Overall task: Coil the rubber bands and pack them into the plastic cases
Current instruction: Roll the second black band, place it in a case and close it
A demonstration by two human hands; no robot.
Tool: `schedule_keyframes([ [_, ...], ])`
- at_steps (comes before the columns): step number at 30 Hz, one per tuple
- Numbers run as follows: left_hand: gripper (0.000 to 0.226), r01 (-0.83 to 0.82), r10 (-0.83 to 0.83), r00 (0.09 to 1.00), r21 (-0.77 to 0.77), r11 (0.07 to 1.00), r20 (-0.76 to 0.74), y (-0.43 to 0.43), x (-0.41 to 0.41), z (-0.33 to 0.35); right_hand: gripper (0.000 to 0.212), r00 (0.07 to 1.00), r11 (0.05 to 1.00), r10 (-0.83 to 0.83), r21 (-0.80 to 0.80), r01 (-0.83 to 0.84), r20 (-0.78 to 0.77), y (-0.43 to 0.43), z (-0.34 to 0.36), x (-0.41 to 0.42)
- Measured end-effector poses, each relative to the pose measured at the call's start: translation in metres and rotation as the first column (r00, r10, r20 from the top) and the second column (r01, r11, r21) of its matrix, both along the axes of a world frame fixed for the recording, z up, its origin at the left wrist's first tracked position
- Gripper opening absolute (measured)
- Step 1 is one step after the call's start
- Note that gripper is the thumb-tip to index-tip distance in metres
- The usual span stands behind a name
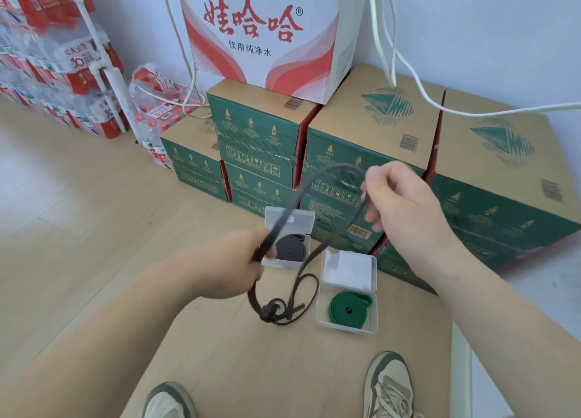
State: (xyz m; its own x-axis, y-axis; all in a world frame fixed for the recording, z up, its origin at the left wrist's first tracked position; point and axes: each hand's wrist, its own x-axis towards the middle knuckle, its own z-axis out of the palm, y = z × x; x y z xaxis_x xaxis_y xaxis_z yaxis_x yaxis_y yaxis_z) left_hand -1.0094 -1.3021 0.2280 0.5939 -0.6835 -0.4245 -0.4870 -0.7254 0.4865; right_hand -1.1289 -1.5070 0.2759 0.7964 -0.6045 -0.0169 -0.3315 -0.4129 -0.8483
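Fingers (pixel 377 178) of my left hand (pixel 231 263) and right hand (pixel 408 210) pinch the black band (pixel 333 167). I judge coiling barely begun; next, wind it tight.

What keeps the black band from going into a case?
Both open cases are taken: the far case holds a grey coil, the near case a green coil. The black band is not yet coiled.

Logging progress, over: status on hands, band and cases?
Left hand and right hand both grip the black band, uncoiled, tail lying tangled. Grey band and green band coiled in open cases. No empty case in view.
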Motion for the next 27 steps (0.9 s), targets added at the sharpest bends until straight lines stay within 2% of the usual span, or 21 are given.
schedule_keyframes([
  [2,0.032,-0.076,0.075,0.997,-0.217,0.973,-0.014,-0.001,-0.002,0.018,0.069,0.977,0.999,0.014,-0.047,-0.025,-0.213,-0.004,-0.006,-0.002],
  [3,0.036,-0.077,0.076,0.997,-0.318,0.945,-0.016,-0.002,-0.004,0.027,0.076,0.968,0.997,0.038,-0.048,-0.052,-0.248,-0.004,-0.01,-0.002],
  [4,0.041,-0.056,0.057,0.998,-0.39,0.919,-0.009,-0.003,-0.008,0.034,0.074,0.971,0.997,0.079,-0.004,-0.083,-0.225,-0.003,-0.014,-0.001],
  [6,0.05,-0.001,0.001,1.0,-0.47,0.883,0.001,-0.004,-0.018,0.044,0.051,0.979,0.974,0.197,0.124,-0.188,-0.062,0.007,-0.011,0.002],
  [8,0.046,0.005,-0.015,1.0,-0.507,0.862,-0.016,-0.008,-0.024,0.044,0.033,0.948,0.936,0.314,0.151,-0.319,0.053,0.014,-0.005,0.005],
  [10,0.038,-0.031,-0.014,0.997,-0.54,0.841,-0.079,-0.012,-0.023,0.042,0.035,0.904,0.895,0.423,0.125,-0.428,0.065,0.017,-0.006,0.008],
  [13,0.044,-0.061,-0.06,0.98,-0.569,0.82,-0.192,-0.01,-0.019,0.044,0.04,0.854,0.835,0.518,0.186,-0.518,0.048,0.022,-0.011,0.007],
  [16,0.05,-0.041,-0.049,0.988,-0.554,0.831,-0.146,-0.005,-0.018,0.044,0.035,0.847,0.834,0.53,0.162,-0.528,0.035,0.026,-0.013,0.009],
  [19,0.047,-0.054,0.009,0.996,-0.537,0.842,-0.086,-0.004,-0.015,0.039,0.014,0.899,0.898,0.439,-0.018,-0.439,0.002,0.025,-0.012,0.012],
  [22,0.045,-0.065,0.059,0.998,-0.451,0.89,-0.027,-0.005,-0.011,0.026,0.019,0.888,0.874,0.436,-0.165,-0.456,-0.147,0.028,-0.008,0.011],
  [24,0.034,-0.033,0.038,0.999,-0.309,0.95,0.008,-0.005,-0.01,0.014,0.022,0.913,0.909,0.39,-0.108,-0.402,-0.116,0.03,-0.003,0.01],
  [27,0.017,0.085,-0.086,0.995,0.031,0.996,0.042,0.0,-0.009,-0.007,0.028,0.983,0.972,0.172,0.15,-0.179,0.061,0.02,0.003,0.01],
])
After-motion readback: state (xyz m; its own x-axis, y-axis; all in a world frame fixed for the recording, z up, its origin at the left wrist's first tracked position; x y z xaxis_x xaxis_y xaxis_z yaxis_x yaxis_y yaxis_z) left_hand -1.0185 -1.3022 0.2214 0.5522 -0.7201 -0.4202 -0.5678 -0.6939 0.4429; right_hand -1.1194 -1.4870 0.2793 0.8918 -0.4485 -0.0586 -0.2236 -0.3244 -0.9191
